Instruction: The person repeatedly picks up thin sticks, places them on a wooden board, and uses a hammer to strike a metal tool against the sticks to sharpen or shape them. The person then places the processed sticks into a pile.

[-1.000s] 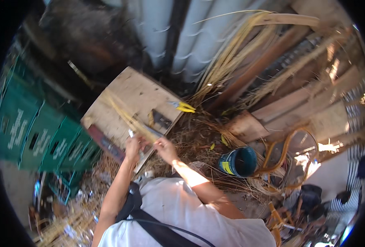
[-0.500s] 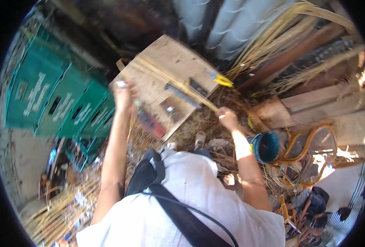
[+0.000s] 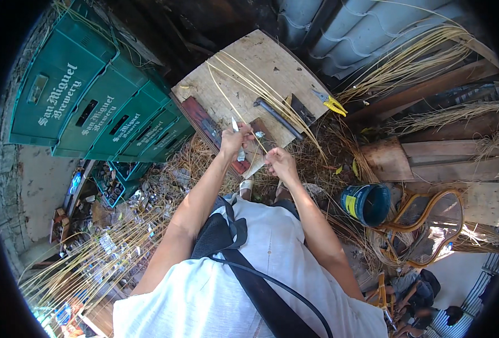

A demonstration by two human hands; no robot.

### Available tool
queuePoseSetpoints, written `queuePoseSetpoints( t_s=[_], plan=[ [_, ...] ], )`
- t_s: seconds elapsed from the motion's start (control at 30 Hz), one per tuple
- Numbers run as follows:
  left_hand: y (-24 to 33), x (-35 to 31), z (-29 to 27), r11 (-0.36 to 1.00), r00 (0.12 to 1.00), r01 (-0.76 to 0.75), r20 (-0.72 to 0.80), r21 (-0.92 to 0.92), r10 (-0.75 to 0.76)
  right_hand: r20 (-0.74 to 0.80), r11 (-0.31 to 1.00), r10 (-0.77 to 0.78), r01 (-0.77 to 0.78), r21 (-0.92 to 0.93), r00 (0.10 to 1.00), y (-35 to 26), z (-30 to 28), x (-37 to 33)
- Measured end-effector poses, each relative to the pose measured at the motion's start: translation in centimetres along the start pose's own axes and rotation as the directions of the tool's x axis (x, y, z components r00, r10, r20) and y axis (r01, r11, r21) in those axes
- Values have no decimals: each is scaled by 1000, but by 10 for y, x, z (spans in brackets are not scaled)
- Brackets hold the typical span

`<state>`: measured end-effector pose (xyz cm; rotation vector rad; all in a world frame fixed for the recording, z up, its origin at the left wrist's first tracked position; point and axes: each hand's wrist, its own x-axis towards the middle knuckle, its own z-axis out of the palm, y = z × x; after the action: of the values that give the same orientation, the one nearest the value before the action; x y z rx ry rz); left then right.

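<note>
My left hand (image 3: 235, 141) is closed over the near edge of a wooden board (image 3: 249, 53). A pale, pointed knife-like blade (image 3: 235, 125) juts up from its fingers; the grip is mostly hidden. Close by on the right, my right hand (image 3: 281, 164) pinches a thin yellowish cane strip (image 3: 222, 90). That strip runs between both hands and up across the board. More cane strips (image 3: 261, 84) lie over the board beside a dark metal bar (image 3: 279, 118). Left of my left hand rests a red, worn tool-like piece (image 3: 196, 112).
Green plastic crates (image 3: 58, 96) are stacked at left. Yellow-handled pliers (image 3: 331, 102) lie at the board's right corner. A dark bucket (image 3: 368, 204) and a cane-framed chair part (image 3: 430, 225) stand at right. Long cane bundles (image 3: 407, 59) lean against corrugated sheets (image 3: 373, 25). Shavings cover the ground.
My hands have come from wide apart to close together near the board's front edge. The left moved right and nearer, the right moved left. The view has shifted too.
</note>
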<state>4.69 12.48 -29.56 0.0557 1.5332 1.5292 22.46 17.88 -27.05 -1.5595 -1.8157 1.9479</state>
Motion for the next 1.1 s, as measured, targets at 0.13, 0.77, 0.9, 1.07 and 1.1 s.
queuePoseSetpoints(
  t_s=[0.13,0.77,0.9,1.07,1.1],
  plan=[
    [-12,-19,-4,840,996,72,-84,537,-32,-200,957,-265,233,-171,943,15,0,23],
    [65,-118,-89,337,969,-246,230,909,86,-208,787,-396,214,-579,895,20,13,39],
    [34,-53,-21,254,935,-347,355,903,13,-165,694,-441,218,-686,882,13,16,39],
    [-44,3,3,-152,891,-411,431,899,139,-123,701,-496,313,-642,859,19,13,38],
    [-50,7,2,-202,876,-430,460,880,141,-117,698,-522,344,-628,845,23,10,36]
  ],
)
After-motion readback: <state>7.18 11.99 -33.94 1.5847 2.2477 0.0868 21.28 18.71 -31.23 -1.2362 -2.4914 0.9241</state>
